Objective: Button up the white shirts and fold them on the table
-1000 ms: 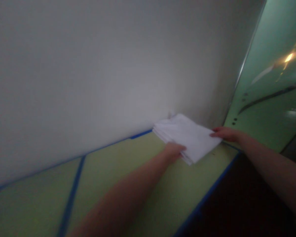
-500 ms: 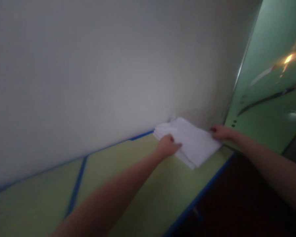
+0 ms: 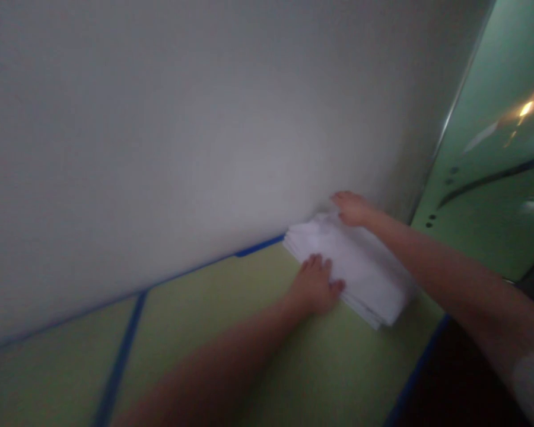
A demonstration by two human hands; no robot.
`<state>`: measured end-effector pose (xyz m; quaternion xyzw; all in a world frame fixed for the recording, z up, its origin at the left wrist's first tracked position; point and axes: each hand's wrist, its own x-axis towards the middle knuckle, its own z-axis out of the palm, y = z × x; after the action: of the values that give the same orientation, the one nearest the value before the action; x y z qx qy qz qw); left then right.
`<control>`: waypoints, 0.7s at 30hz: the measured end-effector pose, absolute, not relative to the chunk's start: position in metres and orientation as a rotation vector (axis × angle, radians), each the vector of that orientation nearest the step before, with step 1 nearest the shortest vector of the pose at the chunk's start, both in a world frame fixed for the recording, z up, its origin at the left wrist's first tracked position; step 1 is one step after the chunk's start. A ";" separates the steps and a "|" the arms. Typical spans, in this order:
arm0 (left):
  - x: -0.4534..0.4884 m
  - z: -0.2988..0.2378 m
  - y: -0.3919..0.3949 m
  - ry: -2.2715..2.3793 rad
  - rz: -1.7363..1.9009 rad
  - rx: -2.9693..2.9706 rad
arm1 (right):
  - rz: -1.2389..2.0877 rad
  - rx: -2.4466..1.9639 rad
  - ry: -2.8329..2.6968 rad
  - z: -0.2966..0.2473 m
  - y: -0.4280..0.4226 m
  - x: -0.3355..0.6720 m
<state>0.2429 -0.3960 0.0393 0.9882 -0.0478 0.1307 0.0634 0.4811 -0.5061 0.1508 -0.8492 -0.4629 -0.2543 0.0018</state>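
A stack of folded white cloths (image 3: pixel 360 261) lies on the yellow-green surface (image 3: pixel 222 290), close against the wall. My left hand (image 3: pixel 318 284) rests at the stack's near left edge, its fingers spread and touching the top cloth. At the far edge, beside the wall, is my right hand (image 3: pixel 351 207), with fingers stretched out over the cloth. The right hand and forearm cover part of the stack's far side. Some blur softens the cloth's edges.
A pale grey wall (image 3: pixel 182 118) rises behind the surface. Blue tape (image 3: pixel 122 356) divides and edges the surface. At the right stands a glossy green panel (image 3: pixel 485 196) with dark holes and reflections. A dark area (image 3: pixel 463 379) lies beyond the front edge.
My right hand has left the stack's right corner and moved left to its far edge, opening. My left hand's fingers have spread from a pinch. The top cloth now lies flatter on the stack.
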 end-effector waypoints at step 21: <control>0.236 0.044 -0.391 -0.178 0.178 2.976 | 0.063 -2.703 -1.164 0.034 -0.668 0.455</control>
<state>0.2362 -0.3913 0.0444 0.9934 -0.0596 0.0594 0.0776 0.4551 -0.6682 0.0336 -0.9138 -0.3934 0.0212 0.0987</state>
